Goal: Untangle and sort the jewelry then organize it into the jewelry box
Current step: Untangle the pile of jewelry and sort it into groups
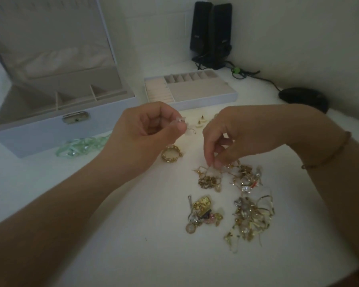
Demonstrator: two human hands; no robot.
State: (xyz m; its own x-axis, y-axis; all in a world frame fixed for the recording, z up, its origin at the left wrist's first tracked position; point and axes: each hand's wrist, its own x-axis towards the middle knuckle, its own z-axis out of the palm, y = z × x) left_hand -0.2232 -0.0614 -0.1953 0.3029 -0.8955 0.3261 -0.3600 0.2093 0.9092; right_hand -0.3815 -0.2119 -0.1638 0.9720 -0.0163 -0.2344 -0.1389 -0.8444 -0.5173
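Nearest lay a tangled heap of gold and silvery jewelry (232, 204), wiry hooks, chain links and clear stones, on the white tabletop (133, 235). The right hand (236, 137), a thin beaded bracelet (330, 156) on its wrist, pinched into the heap's far edge. The left hand (145, 131) pinched a small clear earring piece (181, 121) above the table. A gold chain-link ring (171, 155) lay between them. Farther off stood the open pale jewelry box (56, 112) with a metal clasp, its ridged tray (187, 90) beside it, and black speakers (211, 34); no writing was legible.
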